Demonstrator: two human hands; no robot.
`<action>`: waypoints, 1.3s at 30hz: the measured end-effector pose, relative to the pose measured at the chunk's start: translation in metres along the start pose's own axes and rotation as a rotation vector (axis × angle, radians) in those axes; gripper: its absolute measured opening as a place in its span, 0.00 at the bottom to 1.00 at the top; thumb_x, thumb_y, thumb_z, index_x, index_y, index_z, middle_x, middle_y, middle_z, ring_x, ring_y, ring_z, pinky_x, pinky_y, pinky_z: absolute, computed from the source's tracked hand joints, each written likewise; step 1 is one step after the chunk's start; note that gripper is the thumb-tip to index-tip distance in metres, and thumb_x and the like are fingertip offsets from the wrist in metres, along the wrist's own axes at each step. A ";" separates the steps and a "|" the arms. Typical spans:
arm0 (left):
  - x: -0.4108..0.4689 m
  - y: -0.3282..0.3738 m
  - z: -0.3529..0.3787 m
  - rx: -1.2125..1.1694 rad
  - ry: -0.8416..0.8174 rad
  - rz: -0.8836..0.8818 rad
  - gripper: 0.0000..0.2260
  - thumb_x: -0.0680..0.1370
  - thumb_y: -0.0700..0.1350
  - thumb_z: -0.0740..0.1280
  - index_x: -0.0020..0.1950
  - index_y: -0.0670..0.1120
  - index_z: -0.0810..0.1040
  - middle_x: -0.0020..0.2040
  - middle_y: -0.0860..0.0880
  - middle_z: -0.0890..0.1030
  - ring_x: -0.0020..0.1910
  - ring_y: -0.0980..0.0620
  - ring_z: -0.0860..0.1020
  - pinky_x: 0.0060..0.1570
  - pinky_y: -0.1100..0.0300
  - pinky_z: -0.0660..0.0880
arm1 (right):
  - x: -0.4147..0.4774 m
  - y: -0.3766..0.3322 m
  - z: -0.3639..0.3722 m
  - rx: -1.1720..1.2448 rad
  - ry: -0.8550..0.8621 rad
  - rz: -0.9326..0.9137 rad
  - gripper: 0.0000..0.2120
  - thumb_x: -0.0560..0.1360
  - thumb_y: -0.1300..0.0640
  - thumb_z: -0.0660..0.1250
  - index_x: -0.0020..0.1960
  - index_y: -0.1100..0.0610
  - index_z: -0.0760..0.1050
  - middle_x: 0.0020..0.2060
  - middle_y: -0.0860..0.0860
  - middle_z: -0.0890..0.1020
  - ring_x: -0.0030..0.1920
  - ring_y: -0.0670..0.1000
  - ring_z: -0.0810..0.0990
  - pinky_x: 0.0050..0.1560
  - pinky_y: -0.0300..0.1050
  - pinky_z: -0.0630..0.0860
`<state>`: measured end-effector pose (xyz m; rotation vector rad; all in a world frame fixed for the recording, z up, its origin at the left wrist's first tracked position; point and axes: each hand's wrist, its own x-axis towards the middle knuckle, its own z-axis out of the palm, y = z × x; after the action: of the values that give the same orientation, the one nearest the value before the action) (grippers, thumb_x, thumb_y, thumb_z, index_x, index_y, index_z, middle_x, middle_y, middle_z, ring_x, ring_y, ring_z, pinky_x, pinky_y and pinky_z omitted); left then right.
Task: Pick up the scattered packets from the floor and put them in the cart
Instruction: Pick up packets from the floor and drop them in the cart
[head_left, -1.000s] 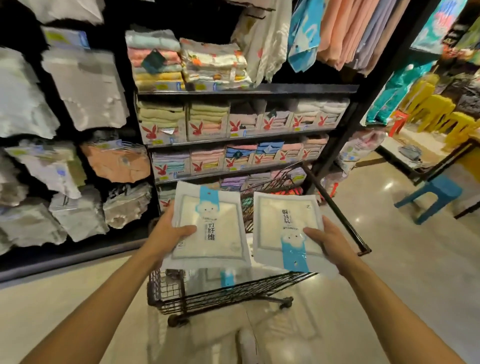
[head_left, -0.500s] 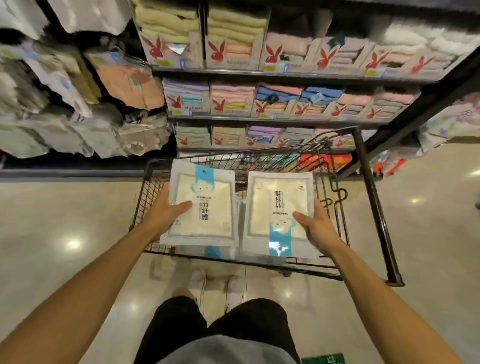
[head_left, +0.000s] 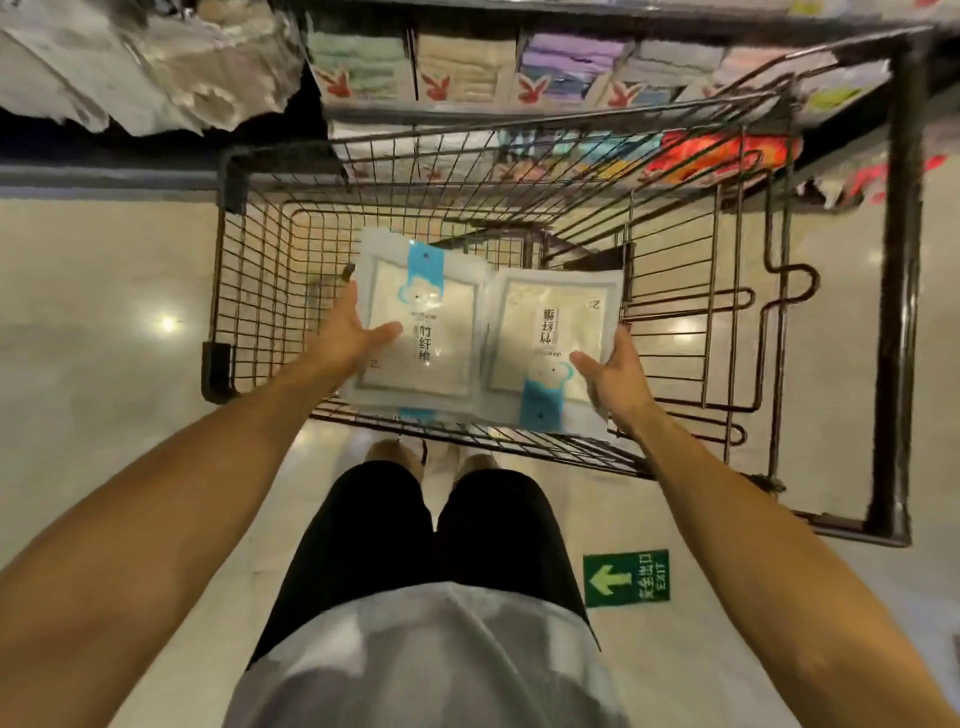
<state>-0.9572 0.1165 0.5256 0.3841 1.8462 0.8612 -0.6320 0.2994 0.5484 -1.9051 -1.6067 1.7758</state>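
Two flat white packets with blue bear labels are held side by side low inside the black wire cart (head_left: 244, 291). My left hand (head_left: 347, 332) grips the left packet (head_left: 441, 317) at its left edge, thumb on top. The right packet (head_left: 558, 312) lies upside down in my right hand (head_left: 615, 376), which holds its right edge with the thumb over the face. A blue strip of another packet (head_left: 415, 414) shows beneath them on the cart floor.
Shelves of boxed towels (head_left: 467, 67) stand right behind the cart, with bagged goods (head_left: 130, 67) hanging at the upper left. The cart handle (head_left: 891, 312) runs down the right side. My legs and shoes (head_left: 395, 457) are just before the cart. A green exit sticker (head_left: 626, 578) marks the floor.
My view has tilted further down. Both hands have lowered the two packets from above the rim down into the cart basket, still holding them.
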 end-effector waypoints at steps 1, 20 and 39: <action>0.004 -0.007 0.000 -0.001 -0.008 0.009 0.36 0.72 0.48 0.80 0.75 0.52 0.67 0.66 0.49 0.81 0.61 0.47 0.83 0.50 0.42 0.84 | 0.004 0.002 0.005 -0.028 0.006 0.006 0.21 0.80 0.66 0.70 0.67 0.53 0.67 0.57 0.48 0.82 0.56 0.52 0.83 0.48 0.46 0.86; -0.019 0.009 0.016 0.594 0.084 -0.150 0.31 0.77 0.52 0.74 0.71 0.43 0.62 0.60 0.43 0.81 0.53 0.40 0.82 0.51 0.44 0.81 | 0.000 -0.008 0.009 -0.677 0.026 0.170 0.33 0.74 0.59 0.77 0.70 0.58 0.61 0.66 0.60 0.76 0.64 0.63 0.79 0.62 0.58 0.79; -0.234 0.295 -0.129 1.333 0.648 0.243 0.23 0.82 0.60 0.57 0.72 0.48 0.69 0.67 0.42 0.75 0.67 0.39 0.73 0.68 0.40 0.66 | -0.175 -0.396 0.051 -1.305 0.204 -1.140 0.29 0.82 0.37 0.59 0.75 0.53 0.70 0.68 0.58 0.76 0.69 0.62 0.73 0.73 0.61 0.64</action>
<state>-1.0071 0.1293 0.9201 1.2618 2.8367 -0.3115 -0.8722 0.3248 0.9120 -0.6656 -3.0559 -0.0123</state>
